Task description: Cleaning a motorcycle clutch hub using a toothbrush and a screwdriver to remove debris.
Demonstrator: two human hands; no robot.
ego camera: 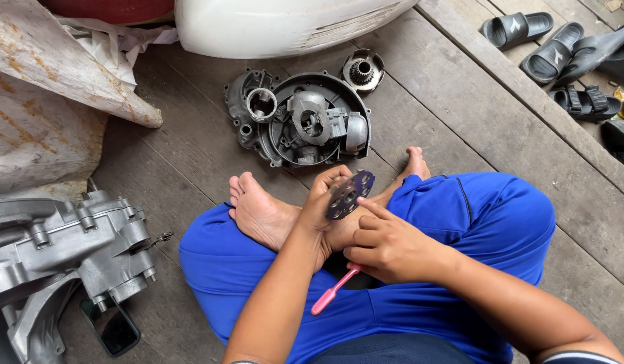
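A floor of wide, weathered grey-brown wooden planks (pixel 460 108) runs diagonally under flat daylight. A rust-stained pale sheet (pixel 49 74) lies at the upper left, beside a glossy white curved body panel (pixel 271 27). Black rubber slide sandals (pixel 554 50) sit at the upper right. A grey cast-metal engine casing (pixel 56 243) rests at the left.

The perforated disc (pixel 349 194) is dark grey with a bluish sheen. The toothbrush (pixel 333 291) is bright pink. The trousers (pixel 487 222) are vivid blue. The engine cover (pixel 305 118) is dull grey, the crankcase (pixel 56 243) lighter silver. The sandals (pixel 551 47) are black, the floor (pixel 460 114) weathered brown-grey planks. The tank (pixel 278 23) is white.
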